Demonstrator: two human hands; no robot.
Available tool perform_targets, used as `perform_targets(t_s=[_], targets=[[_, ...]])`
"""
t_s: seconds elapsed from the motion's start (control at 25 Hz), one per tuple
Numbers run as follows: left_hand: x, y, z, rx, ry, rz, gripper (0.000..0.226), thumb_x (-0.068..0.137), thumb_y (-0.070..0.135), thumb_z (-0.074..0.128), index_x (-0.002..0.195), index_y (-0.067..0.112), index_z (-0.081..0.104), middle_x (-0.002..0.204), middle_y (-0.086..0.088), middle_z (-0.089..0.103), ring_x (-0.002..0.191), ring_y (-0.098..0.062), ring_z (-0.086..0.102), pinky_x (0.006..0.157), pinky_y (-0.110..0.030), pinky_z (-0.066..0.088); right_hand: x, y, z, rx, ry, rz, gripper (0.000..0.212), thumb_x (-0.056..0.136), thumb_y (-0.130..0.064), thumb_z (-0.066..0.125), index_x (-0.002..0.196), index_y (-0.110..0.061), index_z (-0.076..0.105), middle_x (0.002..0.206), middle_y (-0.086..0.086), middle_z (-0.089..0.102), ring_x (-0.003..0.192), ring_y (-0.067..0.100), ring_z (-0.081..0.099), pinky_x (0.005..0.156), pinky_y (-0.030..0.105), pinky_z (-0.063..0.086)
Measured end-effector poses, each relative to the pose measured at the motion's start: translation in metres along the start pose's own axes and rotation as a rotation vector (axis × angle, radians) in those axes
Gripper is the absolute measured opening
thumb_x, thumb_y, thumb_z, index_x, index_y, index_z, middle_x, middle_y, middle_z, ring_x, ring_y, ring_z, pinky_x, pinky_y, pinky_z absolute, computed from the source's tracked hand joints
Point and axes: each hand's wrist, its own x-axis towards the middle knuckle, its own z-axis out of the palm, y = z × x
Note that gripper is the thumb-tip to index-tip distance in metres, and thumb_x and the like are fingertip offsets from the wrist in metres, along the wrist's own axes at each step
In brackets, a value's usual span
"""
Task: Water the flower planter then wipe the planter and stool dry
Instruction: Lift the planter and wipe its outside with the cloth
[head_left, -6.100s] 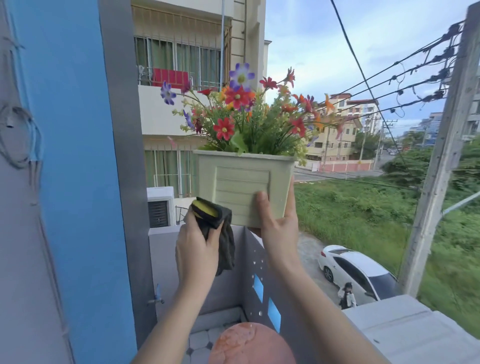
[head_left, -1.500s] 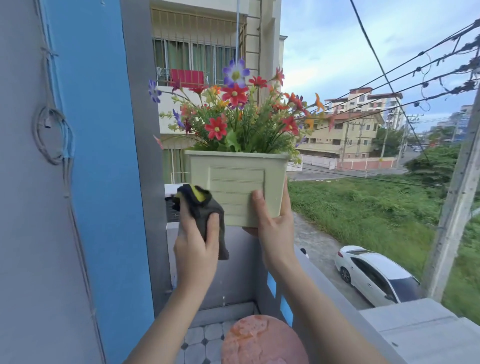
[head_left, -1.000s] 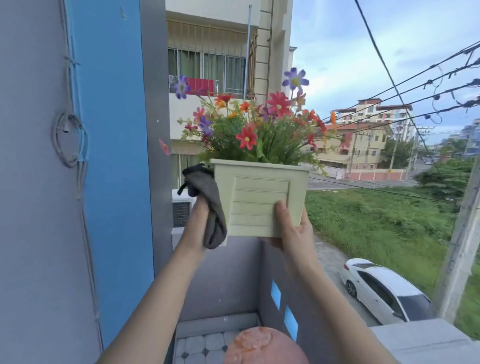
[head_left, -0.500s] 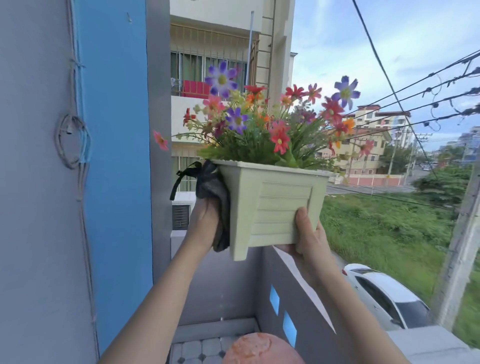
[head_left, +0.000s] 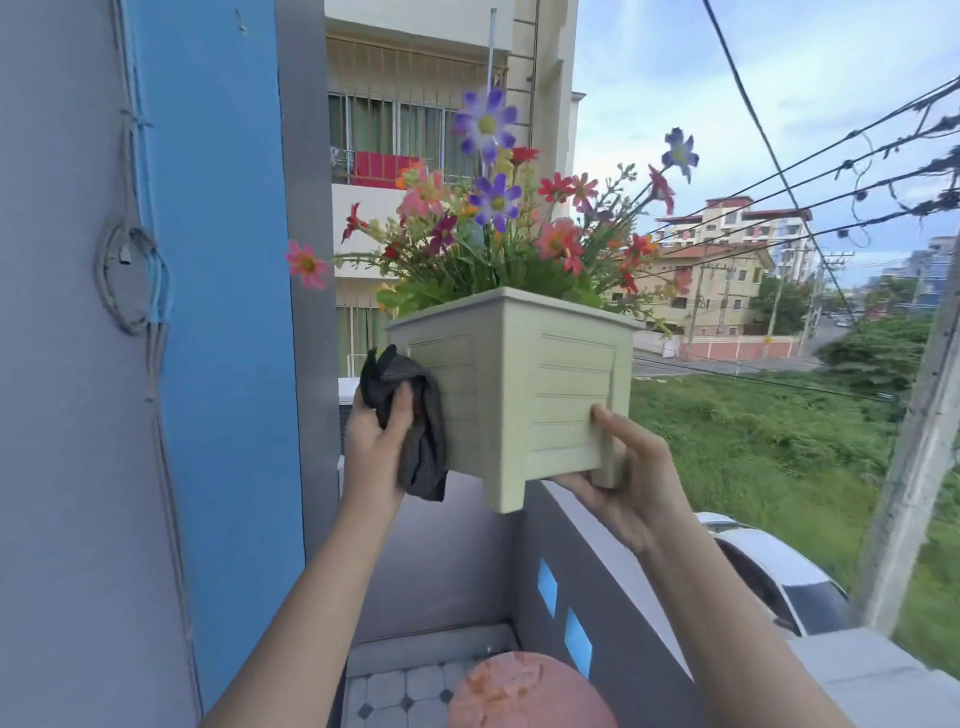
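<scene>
The pale green square planter is held up in the air, above the top edge of the grey balcony wall, turned so that one corner and its short foot face the camera. It is tilted a little, its rim higher on the left. Out of the planter rise green stems with red, pink, orange and purple flowers. Against the planter's left face lies a dark grey cloth, bunched and hanging down past the lower edge of that face. The left hand is closed around the cloth, thumb over the folds, pressing it to the planter's side. The right hand cups the planter from below at its right corner, fingers curled under the base and the thumb laid flat on the ribbed right face. Below the planter, at the bottom of the view, sits the round reddish top of the stool on a tiled floor. Left of the planter stands a blue and grey wall with looped cables. Below and right of the planter, beyond the balcony wall, a white car is parked by green grass
</scene>
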Motion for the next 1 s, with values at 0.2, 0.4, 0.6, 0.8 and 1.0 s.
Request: perform_targets(t_s=[0.2, 0.4, 0.6, 0.8, 1.0], targets=[[-0.003, 0.001, -0.004, 0.098, 0.156, 0.137, 0.039, 0.089, 0.029, 0.059, 0.123, 0.014, 0.049, 0.107, 0.002, 0.06, 0.098, -0.009, 0.059, 0.092, -0.029, 0.045, 0.001, 0.023, 0.018, 0.186, 0.141, -0.121, 0.068, 0.087, -0.004, 0.061, 0.148, -0.01, 0.032, 0.113, 0.007, 0.069, 0.08, 0.015, 0.073, 0.059, 0.033, 0.063], [-0.011, 0.002, -0.005, 0.276, 0.261, 0.25, 0.064, 0.079, 0.041, 0.052, 0.136, 0.011, 0.043, 0.109, 0.006, 0.061, 0.103, -0.009, 0.057, 0.088, -0.018, 0.043, 0.004, 0.043, 0.022, -0.11, 0.242, -0.28, 0.063, 0.099, -0.011, 0.052, 0.148, -0.041, 0.025, 0.133, 0.009, 0.058, 0.081, 0.014, 0.068, 0.055, 0.018, 0.056], [-0.025, 0.007, 0.004, 0.495, 0.33, 0.331, 0.069, 0.077, 0.04, 0.053, 0.142, 0.021, 0.038, 0.107, -0.001, 0.069, 0.085, -0.018, 0.061, 0.064, -0.019, 0.037, 0.009, 0.05, 0.029, -0.221, 0.019, -0.261, 0.074, 0.08, -0.066, 0.061, 0.145, -0.052, 0.029, 0.162, -0.009, 0.024, 0.145, 0.017, 0.033, 0.113, 0.05, 0.036], [-0.035, 0.009, 0.015, 0.746, 0.309, 0.508, 0.07, 0.083, 0.044, 0.048, 0.144, 0.012, 0.034, 0.115, -0.017, 0.067, 0.076, -0.04, 0.065, 0.053, -0.022, 0.028, 0.003, 0.047, 0.029, -0.405, 0.023, -0.358, 0.103, 0.068, -0.048, 0.078, 0.151, -0.041, 0.017, 0.148, -0.004, 0.049, 0.129, 0.02, 0.055, 0.105, 0.062, 0.042], [-0.034, 0.025, 0.02, 0.781, 0.225, 0.653, 0.068, 0.086, 0.033, 0.048, 0.145, 0.008, 0.026, 0.111, -0.021, 0.066, 0.081, -0.037, 0.065, 0.059, -0.026, 0.033, 0.0, 0.038, 0.03, -0.405, 0.05, -0.365, 0.097, 0.066, -0.044, 0.077, 0.149, -0.032, 0.028, 0.135, -0.003, 0.062, 0.116, 0.017, 0.064, 0.098, 0.053, 0.051]])
